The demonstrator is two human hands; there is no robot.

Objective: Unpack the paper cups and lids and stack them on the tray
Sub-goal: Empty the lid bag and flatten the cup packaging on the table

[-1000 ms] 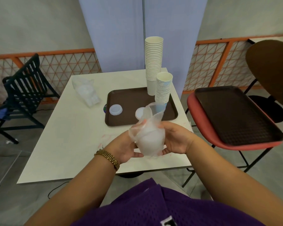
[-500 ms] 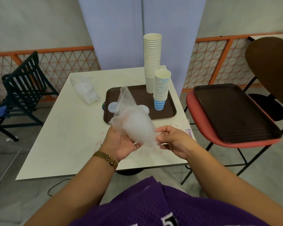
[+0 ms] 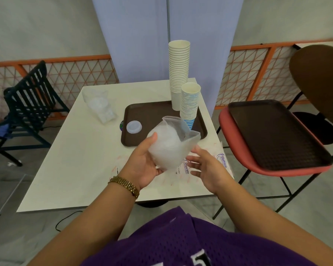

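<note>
My left hand (image 3: 144, 160) grips a clear plastic bag of white lids (image 3: 169, 146) above the table's near edge, its open mouth pointing toward the tray. My right hand (image 3: 204, 167) hovers just right of the bag with fingers spread, apart from it. On the white table lies a brown tray (image 3: 146, 116). A tall stack of white paper cups (image 3: 178, 73) and a shorter stack of blue-striped cups (image 3: 189, 104) stand on its right side. One white lid (image 3: 134, 127) rests at the tray's left edge.
Another clear bag of lids (image 3: 100, 105) lies on the table's far left. Flat printed wrapping (image 3: 219, 160) lies under my hands. A red chair at right carries a second brown tray (image 3: 273, 131). A dark slatted chair (image 3: 27, 104) stands left; orange fencing runs behind.
The bag has swung round: its open end pointed up-left, now up-right toward the tray. My right hand has let go of it and opened beside it.
</note>
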